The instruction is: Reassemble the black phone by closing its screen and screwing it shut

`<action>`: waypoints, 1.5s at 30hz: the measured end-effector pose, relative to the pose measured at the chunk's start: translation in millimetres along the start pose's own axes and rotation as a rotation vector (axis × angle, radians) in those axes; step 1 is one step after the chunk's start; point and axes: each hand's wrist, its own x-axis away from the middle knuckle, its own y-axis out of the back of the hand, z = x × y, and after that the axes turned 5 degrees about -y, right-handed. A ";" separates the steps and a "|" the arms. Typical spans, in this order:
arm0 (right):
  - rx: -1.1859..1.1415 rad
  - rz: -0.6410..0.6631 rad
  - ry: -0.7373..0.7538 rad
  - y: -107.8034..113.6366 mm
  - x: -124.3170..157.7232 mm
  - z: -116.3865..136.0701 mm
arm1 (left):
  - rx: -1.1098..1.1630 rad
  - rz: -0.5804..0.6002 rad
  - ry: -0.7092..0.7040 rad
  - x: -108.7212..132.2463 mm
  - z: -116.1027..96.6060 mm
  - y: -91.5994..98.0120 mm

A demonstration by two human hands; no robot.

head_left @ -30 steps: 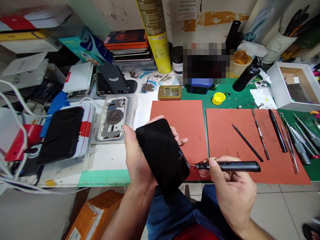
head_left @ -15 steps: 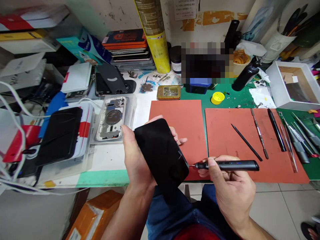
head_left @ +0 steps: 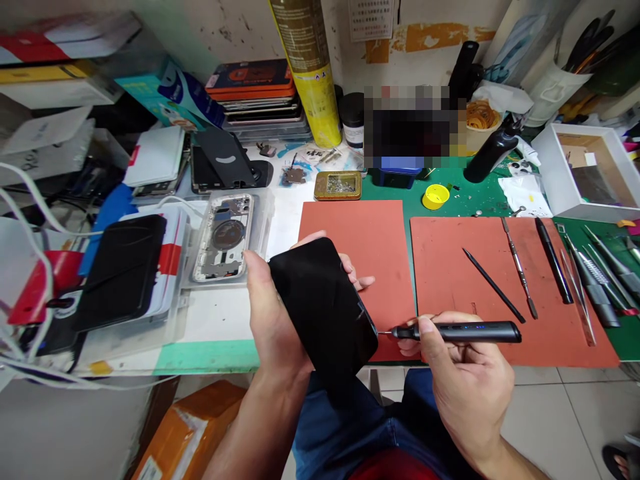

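A black smartphone [head_left: 323,303] lies tilted in my left hand [head_left: 273,320], screen side up, with the thumb along its left edge and the fingertips showing past its right edge. My right hand [head_left: 463,380] is wrapped round a dark electric screwdriver [head_left: 475,331], held level with small blue lights on its body. The thin bit of the screwdriver points left and meets the lower right edge of the phone. Whether it sits in a screw is too small to tell. Both hands are above the front edge of a red-brown mat [head_left: 360,233].
A second mat [head_left: 450,267] carries a black stick [head_left: 493,285], a metal spudger [head_left: 520,267] and tweezers [head_left: 580,300]. Behind stand a yellow cap [head_left: 435,197], a small tin [head_left: 338,185] and a tall spray can [head_left: 315,87]. Leftward lie an opened phone housing [head_left: 223,237] and a black phone [head_left: 123,272].
My right hand and the screwdriver have shifted very slightly to the right. The bit stays at the phone's edge, and my left hand holds the phone nearly still.
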 end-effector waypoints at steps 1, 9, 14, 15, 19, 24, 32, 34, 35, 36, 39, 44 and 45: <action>-0.009 -0.004 -0.007 -0.1 0.0 -0.2 | -0.002 -0.002 0.000 -0.1 -0.3 -0.4; 0.050 0.002 -0.006 1.3 0.3 -3.6 | -0.010 -0.007 -0.002 -0.5 -0.3 -1.3; 0.065 -0.006 -0.006 0.2 -0.6 -1.5 | -0.003 0.007 -0.002 0.5 0.4 -1.7; 0.068 -0.005 -0.005 0.1 -0.8 -1.4 | -0.004 0.011 -0.004 0.8 0.3 -1.9; 0.077 0.004 0.015 0.8 -0.4 -3.1 | -0.008 0.017 -0.012 1.6 0.0 -1.7; 0.067 0.007 0.002 1.7 0.0 -4.9 | -0.006 0.027 -0.017 1.5 0.6 -0.3; 0.059 0.024 0.021 0.7 -0.7 -1.6 | -0.006 0.026 -0.014 0.3 1.9 1.0; 0.063 0.016 0.015 0.7 -0.8 -1.0 | -0.008 0.026 -0.014 -0.3 1.8 0.6; 0.064 0.012 0.011 0.7 -1.0 -0.8 | -0.008 0.026 -0.013 -0.4 1.6 0.2; 0.065 0.010 0.010 0.6 -1.1 -0.8 | -0.008 0.026 -0.013 -0.4 1.4 -0.1; 0.052 0.010 0.004 0.5 -1.1 -1.3 | -0.016 0.016 -0.010 0.6 0.8 -1.0; 0.028 0.012 -0.004 1.1 -0.6 -3.5 | -0.013 0.009 -0.010 1.7 0.9 -0.7; 0.037 0.015 0.002 1.3 -0.6 -3.7 | -0.012 0.010 -0.011 1.6 0.9 -0.5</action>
